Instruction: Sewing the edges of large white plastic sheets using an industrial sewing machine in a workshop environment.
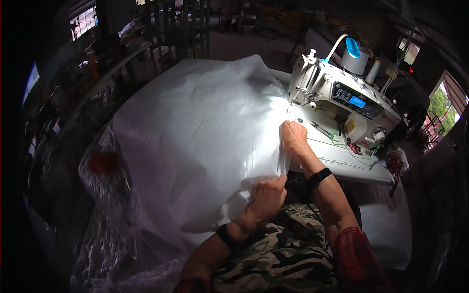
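Note:
A big sheet of white plastic-like fabric (195, 127) spreads over the table to the left of a white sewing machine (342, 93). Its right edge runs up toward the brightly lit needle area. My right hand (294, 138) grips that edge just in front of the needle, fingers closed. Nearer to me, my left hand (267, 197) pinches the same edge close to the table's front. The fabric between the two hands is drawn fairly straight. Glare hides where the edge meets the presser foot.
Tweezers (320, 130) and green thread (336, 138) lie on the machine bed. A ruler scale (337, 163) runs along the table's front edge. Thread cones (354, 62) stand behind the machine. Crumpled clear plastic (105, 195) hangs at the left. A camouflage apron (278, 249) covers my lap.

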Demonstrator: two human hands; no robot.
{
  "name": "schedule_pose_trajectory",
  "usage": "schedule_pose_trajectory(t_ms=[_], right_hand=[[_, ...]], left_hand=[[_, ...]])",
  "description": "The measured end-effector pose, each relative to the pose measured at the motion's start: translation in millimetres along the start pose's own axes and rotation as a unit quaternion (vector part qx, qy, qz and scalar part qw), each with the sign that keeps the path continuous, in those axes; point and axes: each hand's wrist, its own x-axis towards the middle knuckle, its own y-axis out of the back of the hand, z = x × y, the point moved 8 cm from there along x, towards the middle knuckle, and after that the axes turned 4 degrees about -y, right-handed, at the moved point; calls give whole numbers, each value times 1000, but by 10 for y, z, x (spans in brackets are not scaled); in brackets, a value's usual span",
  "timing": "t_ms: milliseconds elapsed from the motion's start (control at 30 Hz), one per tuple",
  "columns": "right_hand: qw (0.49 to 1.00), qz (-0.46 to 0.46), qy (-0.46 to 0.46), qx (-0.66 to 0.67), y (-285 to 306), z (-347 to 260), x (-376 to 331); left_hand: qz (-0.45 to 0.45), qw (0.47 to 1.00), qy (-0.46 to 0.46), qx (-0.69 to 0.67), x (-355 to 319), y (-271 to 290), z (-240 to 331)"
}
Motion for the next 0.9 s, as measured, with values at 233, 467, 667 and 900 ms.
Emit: schedule_pose_trajectory(t_ms=[233,467,667,900], right_hand=[[982,123,-106,97,10,249,30],[990,106,-82,48,81,174,5],[995,66,-54,48,-3,46,-165],[996,81,-24,4,7,73,36]], left_hand=[[-9,1000,19,-17,4,-34,-52],[-11,1000,10,-9,61,-29,-14],[-19,1000,11,8,64,-57,-68],[-9,998,-14,59,406,-137,-143]])
